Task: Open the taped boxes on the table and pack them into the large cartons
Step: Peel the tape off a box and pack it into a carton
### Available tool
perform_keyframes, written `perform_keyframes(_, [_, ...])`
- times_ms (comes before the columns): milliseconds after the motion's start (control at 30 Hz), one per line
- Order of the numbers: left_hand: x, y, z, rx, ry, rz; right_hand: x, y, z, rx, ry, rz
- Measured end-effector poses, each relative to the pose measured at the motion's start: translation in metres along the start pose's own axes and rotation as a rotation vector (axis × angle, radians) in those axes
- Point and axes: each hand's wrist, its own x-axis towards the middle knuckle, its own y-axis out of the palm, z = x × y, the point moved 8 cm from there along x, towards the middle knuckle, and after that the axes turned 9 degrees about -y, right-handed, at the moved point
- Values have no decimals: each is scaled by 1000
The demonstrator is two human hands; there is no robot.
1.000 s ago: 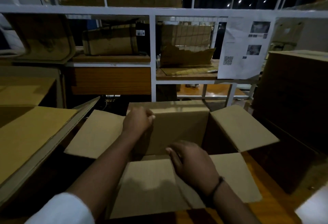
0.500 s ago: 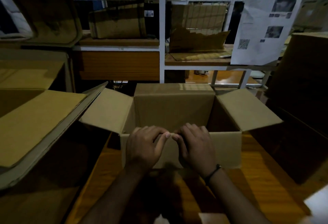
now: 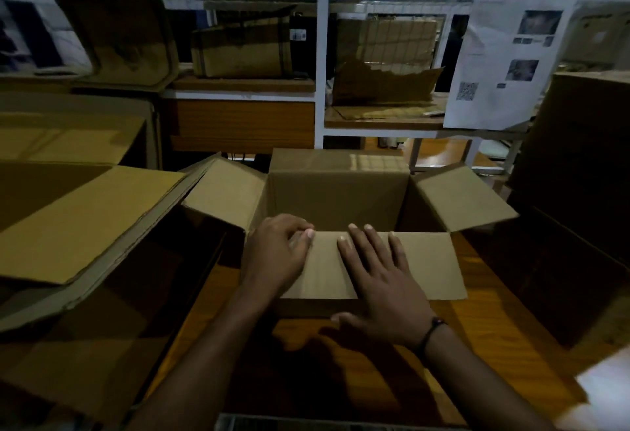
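My right hand [image 3: 378,280] lies flat, fingers spread wide, on the near flap [image 3: 422,263] of the open box [image 3: 337,198]; it holds nothing, it only presses. The thumb hangs below the flap's edge, toward me. Just to the left of it, my left hand [image 3: 278,253] is curled narrow, the fingertips bent onto the top fold of the same flap, and it seems to pinch the cardboard at the crease, though I cannot tell if the thumb is behind it.

The flap is folded outward and down over the front wall of the box. Beyond my hands the box stands open on the wooden table [image 3: 494,335], its side flaps [image 3: 225,192] spread out to the left and to the right, the far flap upright. I cannot see anything inside it.

I judge that the step is to crease this flap down so the box stays open for packing. To do it well I would press along the whole fold and not only in the middle, and keep the left hand as an anchor so the box does not slide toward me.

Farther to the left of my left hand a large carton [image 3: 85,212] waits with its flaps open. Behind the box there is a white shelf [image 3: 320,65] with more cardboard.
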Motion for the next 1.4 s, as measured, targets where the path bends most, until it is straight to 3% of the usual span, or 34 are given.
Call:
perform_keyframes(133, [7,-30,9,-18,-212,64,-7,-48,-12,9,54,15])
perform_keyframes(200, [12,-54,14,-146,-296,15,-7,-91,-23,8,76,-210])
perform_keyframes(300, [14,-86,14,-307,-313,-207,-8,-139,-48,-58,136,-597])
perform_keyframes(367, [9,-83,7,-311,-265,-284,4,-141,-66,-66,176,-694])
perform_keyframes(667, [-4,-28,16,13,-112,-261,30,-82,-68,-190,235,-703])
perform_keyframes(833, [-9,1,38,266,-105,-117,22,-33,-74,-101,378,-584])
perform_keyframes(933, [-23,12,49,383,-103,-113,-3,-3,-92,-38,507,-556])
perform_keyframes(1033, [-39,14,60,359,-151,-132,-28,12,-107,37,591,-560])
perform_keyframes(1233, [-33,18,60,87,-153,-49,-27,14,-108,34,341,-554])
perform_keyframes(1400, [-31,18,54,75,-79,-59,-24,9,-109,-24,276,-562])
